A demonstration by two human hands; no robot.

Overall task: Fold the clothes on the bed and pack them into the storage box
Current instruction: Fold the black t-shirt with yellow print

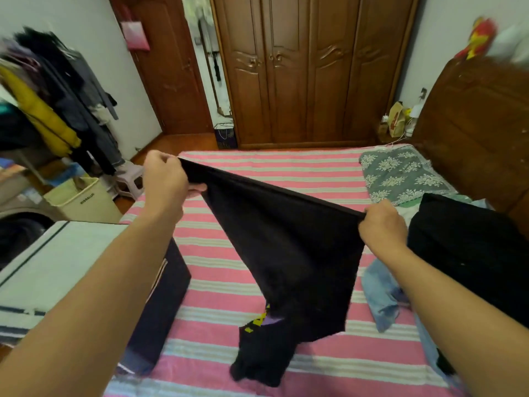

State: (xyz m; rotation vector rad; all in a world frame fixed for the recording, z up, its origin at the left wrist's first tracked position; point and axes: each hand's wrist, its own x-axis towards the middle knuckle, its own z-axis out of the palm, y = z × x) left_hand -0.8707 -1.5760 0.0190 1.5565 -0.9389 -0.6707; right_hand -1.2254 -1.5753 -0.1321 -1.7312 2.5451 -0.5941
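Observation:
A black garment (pixel 283 253) with a yellow and purple print hangs stretched above the pink striped bed (pixel 229 282). My left hand (pixel 164 179) grips one end of its top edge and my right hand (pixel 382 224) grips the other end, lower and to the right. The garment's bottom trails onto the sheet. A dark storage box (pixel 160 305) with a pale lid (pixel 57 267) stands at the bed's left edge under my left forearm. Another black garment (pixel 469 247) and a light blue garment (pixel 383 293) lie on the right of the bed.
A floral pillow (pixel 400 173) lies at the head of the bed by the wooden headboard (pixel 475 116). A wardrobe (pixel 300 70) stands beyond the bed. A clothes rack (pixel 51 104), a cream basket (pixel 83 199) and a stool (pixel 130 179) are on the left.

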